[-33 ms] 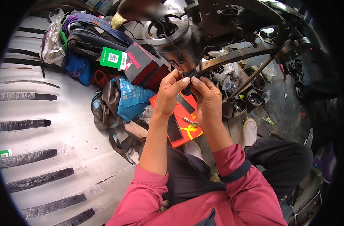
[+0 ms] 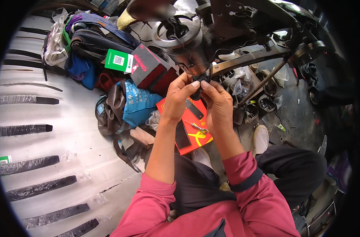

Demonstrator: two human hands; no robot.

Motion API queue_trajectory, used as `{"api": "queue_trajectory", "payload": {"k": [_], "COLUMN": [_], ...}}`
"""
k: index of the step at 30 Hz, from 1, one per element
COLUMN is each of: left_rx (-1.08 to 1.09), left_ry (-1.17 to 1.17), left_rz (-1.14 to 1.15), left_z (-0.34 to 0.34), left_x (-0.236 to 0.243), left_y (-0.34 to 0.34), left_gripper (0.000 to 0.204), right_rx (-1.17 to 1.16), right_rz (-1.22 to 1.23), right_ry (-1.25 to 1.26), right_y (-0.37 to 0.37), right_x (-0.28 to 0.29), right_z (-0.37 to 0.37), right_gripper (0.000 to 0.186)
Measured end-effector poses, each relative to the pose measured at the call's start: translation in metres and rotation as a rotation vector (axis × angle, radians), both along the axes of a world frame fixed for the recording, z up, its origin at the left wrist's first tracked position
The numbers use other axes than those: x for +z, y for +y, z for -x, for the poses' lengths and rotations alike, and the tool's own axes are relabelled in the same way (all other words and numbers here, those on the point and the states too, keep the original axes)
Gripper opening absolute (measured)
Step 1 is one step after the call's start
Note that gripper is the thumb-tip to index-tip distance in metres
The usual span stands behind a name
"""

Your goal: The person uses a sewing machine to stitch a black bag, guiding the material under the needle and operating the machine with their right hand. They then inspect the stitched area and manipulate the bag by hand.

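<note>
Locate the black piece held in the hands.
In the head view, the black piece is above and slightly right of centre, held by the left hand and right hand, just below the metal cylinder.

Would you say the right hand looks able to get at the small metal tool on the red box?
Probably yes: the small metal tool lies uncovered on the red box, though the right hand would likely have to let go of the black piece first.
</note>
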State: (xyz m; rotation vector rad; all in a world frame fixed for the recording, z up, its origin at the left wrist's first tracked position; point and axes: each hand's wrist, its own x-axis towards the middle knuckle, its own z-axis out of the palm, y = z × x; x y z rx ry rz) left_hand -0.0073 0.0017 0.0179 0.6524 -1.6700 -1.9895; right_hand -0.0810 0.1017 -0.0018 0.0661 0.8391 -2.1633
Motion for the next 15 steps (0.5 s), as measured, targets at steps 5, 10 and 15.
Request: {"api": "queue_trajectory", "payload": {"k": [5,10,15], "left_rx": [0.02,0.034,0.09], "left_ry": [0.009,0.013,0.043], "left_rz": [0.009,0.021,0.038], "left_z": [0.001,0.001,0.004], "left_x": [-0.003,-0.007,-0.009], "left_y": [0.002,-0.001,0.002], "left_gripper": [0.016,0.018,0.019], "right_rx": [0.014,0.011,0.011], "right_rz": [-0.062,-0.047,-0.012], "right_ry": [0.102,0.114,0.126], "right_y": [0.001,-0.001,-0.002], "right_x": [0.002,-0.005,-0.01], "right_z": [0.001,0.003,0.002], "right_gripper": [0.011,0.008,0.009]}}
